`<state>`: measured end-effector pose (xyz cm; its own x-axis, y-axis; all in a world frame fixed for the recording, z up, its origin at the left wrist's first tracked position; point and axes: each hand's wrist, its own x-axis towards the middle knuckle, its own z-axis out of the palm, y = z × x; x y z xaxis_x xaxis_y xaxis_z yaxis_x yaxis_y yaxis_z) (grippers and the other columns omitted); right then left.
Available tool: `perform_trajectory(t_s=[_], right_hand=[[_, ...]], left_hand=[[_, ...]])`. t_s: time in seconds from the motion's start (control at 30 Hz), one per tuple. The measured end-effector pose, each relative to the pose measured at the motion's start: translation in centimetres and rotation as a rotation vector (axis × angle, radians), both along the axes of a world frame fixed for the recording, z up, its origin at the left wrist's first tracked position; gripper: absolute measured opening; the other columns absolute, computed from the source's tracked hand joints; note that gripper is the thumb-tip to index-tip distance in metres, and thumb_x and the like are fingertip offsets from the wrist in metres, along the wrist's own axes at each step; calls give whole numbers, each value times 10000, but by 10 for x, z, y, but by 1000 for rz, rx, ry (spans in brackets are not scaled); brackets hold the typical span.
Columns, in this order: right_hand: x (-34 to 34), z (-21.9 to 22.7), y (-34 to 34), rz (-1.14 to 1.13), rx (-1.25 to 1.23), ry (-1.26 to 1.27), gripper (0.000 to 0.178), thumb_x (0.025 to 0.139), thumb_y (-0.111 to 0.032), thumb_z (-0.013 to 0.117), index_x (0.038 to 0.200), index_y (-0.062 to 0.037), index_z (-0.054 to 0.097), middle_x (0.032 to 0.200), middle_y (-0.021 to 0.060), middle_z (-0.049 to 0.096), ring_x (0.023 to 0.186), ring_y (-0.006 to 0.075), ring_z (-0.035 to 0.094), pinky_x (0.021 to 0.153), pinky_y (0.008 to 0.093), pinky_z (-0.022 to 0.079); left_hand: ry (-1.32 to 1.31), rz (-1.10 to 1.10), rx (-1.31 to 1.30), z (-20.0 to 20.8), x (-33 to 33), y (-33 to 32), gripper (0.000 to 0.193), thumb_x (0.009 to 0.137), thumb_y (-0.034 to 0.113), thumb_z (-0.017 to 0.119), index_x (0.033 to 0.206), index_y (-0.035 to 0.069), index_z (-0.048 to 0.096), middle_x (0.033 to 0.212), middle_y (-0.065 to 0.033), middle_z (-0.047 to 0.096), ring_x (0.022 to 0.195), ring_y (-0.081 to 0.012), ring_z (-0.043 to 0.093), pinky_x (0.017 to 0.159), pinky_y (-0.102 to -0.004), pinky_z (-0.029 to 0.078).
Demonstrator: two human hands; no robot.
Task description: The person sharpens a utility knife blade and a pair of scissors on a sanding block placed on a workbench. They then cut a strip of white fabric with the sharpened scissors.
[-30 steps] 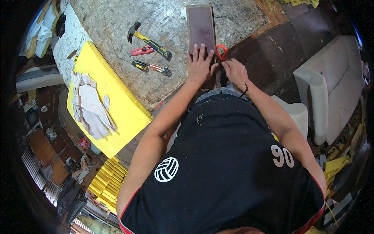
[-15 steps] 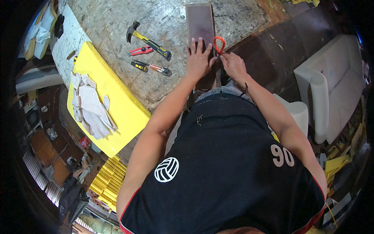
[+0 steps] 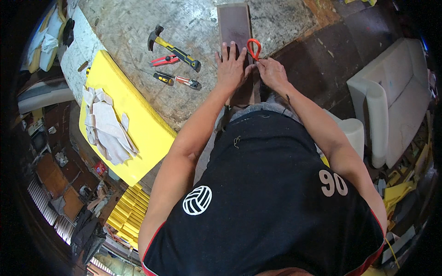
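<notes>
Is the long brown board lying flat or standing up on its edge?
Lying flat: the board shows its broad face upward, and the left hand rests spread on it.

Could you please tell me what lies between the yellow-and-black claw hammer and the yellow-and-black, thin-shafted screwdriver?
In the head view, a slim red hand tool lies between the hammer and the screwdriver.

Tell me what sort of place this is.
Probably a furniture or upholstery workshop: a pale sofa at right, a yellow foam-like slab at left, and a hammer on the scuffed worktop.
</notes>
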<state>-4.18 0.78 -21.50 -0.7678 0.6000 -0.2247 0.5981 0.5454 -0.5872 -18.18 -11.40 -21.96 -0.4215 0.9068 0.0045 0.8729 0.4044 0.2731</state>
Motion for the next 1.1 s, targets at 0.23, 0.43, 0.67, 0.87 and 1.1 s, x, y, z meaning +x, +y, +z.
perform_trajectory(t_s=[0.23, 0.43, 0.67, 0.87, 1.1], right_hand=[[34, 1, -16, 29, -41, -29, 278, 989, -290, 556, 1050, -75, 722, 983, 217, 662, 915, 444, 654, 792, 545, 522], [0, -4, -1, 28, 3, 37, 276, 991, -281, 548, 1037, -70, 720, 1002, 235, 661, 937, 469, 645, 812, 560, 515], [39, 0, -21, 39, -42, -15, 285, 1000, -287, 540, 1014, -64, 716, 976, 233, 657, 951, 458, 642, 833, 551, 513], [-3, 6, -3, 13, -12, -11, 288, 1003, -289, 533, 997, -58, 705, 961, 225, 652, 924, 454, 646, 806, 558, 511], [31, 2, -22, 19, -18, 2, 263, 984, -271, 571, 1042, -67, 727, 908, 224, 658, 894, 446, 652, 793, 535, 522]], left_hand=[[-14, -68, -32, 1, 24, -20, 699, 919, 568, 617, 1472, 153, 517, 1573, -241, 344, 1457, -500, 270, 1128, -705, 231], [37, -15, 36, -4, -7, 2, 692, 912, 559, 625, 1452, 135, 537, 1562, -230, 360, 1468, -478, 259, 1141, -706, 205], [-25, -97, -62, 4, 25, -27, 704, 921, 576, 610, 1471, 147, 514, 1562, -240, 353, 1478, -486, 231, 1136, -699, 237], [34, -74, -15, 2, -6, -4, 717, 893, 559, 648, 1457, 133, 528, 1566, -236, 350, 1472, -477, 251, 1142, -700, 215], [-21, -100, -68, 2, 24, -28, 748, 913, 578, 621, 1505, 148, 467, 1576, -230, 344, 1470, -477, 268, 1143, -690, 237]])
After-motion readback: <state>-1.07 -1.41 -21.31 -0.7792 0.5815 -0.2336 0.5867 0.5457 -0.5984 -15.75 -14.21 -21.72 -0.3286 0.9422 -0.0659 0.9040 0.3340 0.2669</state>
